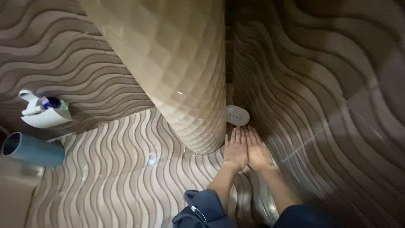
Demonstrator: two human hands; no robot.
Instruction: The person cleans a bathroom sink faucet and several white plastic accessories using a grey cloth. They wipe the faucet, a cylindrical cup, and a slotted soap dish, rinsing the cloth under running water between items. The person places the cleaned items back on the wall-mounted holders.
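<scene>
**Two bare hands pressed flat on a wavy tiled surface beside a round white drain fitting**

Seen from above, a person's two hands lie side by side in the lower centre of the frame. The left hand (235, 151) and the right hand (257, 152) are both spread open, fingers straight and close together, palms down on the brown and beige wave-patterned tiled floor (118, 177). Neither hand holds anything. Their inner edges touch or nearly touch. Dark blue sleeves, pushed up the forearms, enter from the bottom edge.

Just beyond the fingertips, towards the centre of the frame, sits a small round white plastic drain cover with slots (237, 115). The fingertips are near it but do not touch it. It lies in the corner where the floor meets the dark wave-patterned wall (329, 84) on the right side of the frame.

A large glossy beige column with a faceted tile surface (177, 63) fills the upper centre, and its base meets the floor just left of the hands. A small wet shine shows on the floor near that base.

At the left edge lie a grey-blue cylindrical tube (31, 148) and, above it, a white holder with a small blue item inside (45, 110), both well apart from the hands.

As a judgement, the hands are only resting flat or pressing down; nothing has been lifted, opened or moved, and the drain cover sits in place, untouched.
</scene>
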